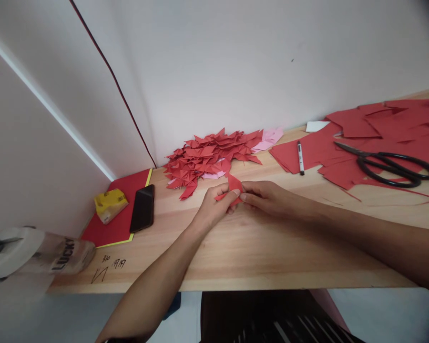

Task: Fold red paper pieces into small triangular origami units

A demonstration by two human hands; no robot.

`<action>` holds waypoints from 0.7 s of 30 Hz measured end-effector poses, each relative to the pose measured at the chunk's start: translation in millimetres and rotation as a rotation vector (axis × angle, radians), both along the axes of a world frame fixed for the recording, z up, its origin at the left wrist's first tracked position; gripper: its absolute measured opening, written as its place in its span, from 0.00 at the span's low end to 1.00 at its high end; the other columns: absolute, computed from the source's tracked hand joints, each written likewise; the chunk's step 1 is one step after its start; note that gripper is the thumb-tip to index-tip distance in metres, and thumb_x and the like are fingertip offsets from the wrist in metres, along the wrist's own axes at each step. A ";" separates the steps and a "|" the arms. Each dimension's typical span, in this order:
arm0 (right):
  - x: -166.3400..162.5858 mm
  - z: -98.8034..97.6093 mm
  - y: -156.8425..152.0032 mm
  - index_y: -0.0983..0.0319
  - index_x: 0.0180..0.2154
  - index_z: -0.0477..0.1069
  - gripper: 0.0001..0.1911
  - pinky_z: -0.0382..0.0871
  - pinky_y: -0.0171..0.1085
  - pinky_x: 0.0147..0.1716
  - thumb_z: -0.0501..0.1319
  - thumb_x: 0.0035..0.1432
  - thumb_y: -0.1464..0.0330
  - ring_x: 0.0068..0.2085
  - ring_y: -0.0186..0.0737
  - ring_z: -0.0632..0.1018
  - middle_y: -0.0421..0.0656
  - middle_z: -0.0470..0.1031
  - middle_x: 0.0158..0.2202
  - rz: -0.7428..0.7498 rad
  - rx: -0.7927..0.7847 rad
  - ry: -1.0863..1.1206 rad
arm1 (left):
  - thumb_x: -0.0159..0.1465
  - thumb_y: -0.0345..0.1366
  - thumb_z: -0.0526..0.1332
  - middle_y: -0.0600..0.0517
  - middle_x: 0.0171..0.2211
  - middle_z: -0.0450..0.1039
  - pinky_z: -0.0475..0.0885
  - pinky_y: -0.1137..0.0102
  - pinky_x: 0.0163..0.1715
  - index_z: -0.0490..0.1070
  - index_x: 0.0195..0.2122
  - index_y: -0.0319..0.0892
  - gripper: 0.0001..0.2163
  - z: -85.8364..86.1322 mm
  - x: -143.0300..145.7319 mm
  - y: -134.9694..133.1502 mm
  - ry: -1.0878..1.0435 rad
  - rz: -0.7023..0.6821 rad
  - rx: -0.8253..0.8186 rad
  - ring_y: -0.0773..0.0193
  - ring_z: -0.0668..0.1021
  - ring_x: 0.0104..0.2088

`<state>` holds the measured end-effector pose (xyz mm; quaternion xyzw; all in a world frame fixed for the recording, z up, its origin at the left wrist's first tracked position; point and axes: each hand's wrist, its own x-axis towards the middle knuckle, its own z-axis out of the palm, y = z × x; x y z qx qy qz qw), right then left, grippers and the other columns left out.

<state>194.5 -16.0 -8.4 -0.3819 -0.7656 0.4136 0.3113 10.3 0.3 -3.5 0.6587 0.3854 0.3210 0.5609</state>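
Note:
A small piece of folded red paper [235, 184] is pinched between my two hands just above the wooden table [271, 247]. My left hand [216, 200] grips it with the thumb on top. My right hand [262, 196] has its thumb and fingers closed on the paper's right edge. Part of the paper is hidden by the fingers. Right behind my hands lies a heap of folded red paper pieces [207, 155], with some pink paper [270, 138] among and beside them.
Scissors [389, 164] with black handles and a marker [301, 158] lie on flat red paper sheets [364, 121] at right. On the left are a black phone [142, 208], a yellow packet [110, 205] on a red folder [119, 233], and a clear bottle [66, 250]. A wall stands behind.

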 end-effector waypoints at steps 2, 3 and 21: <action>0.4 0.1 0.1 0.60 0.30 0.64 0.09 0.62 0.37 0.35 0.52 0.62 0.65 0.34 0.38 0.71 0.40 0.72 0.32 0.006 0.006 -0.024 | 0.62 0.48 0.61 0.57 0.20 0.62 0.56 0.75 0.20 0.69 0.30 0.37 0.17 -0.3 -1.0 1.2 -0.010 -0.033 0.014 0.73 0.64 0.19; 0.5 0.2 0.2 0.60 0.30 0.64 0.09 0.62 0.37 0.34 0.52 0.62 0.65 0.32 0.37 0.70 0.39 0.70 0.30 -0.004 0.005 -0.035 | 0.62 0.49 0.61 0.57 0.20 0.62 0.56 0.75 0.21 0.69 0.30 0.37 0.17 -1.0 -1.5 1.7 -0.011 -0.031 0.040 0.73 0.63 0.19; 1.0 0.8 3.6 0.59 0.27 0.61 0.09 0.55 0.35 0.26 0.57 0.57 0.64 0.25 0.33 0.63 0.36 0.64 0.24 -0.042 -0.086 0.041 | 0.65 0.46 0.58 0.55 0.22 0.63 0.58 0.72 0.26 0.67 0.26 0.39 0.16 -2.8 0.1 -2.9 0.125 0.137 0.286 0.69 0.65 0.24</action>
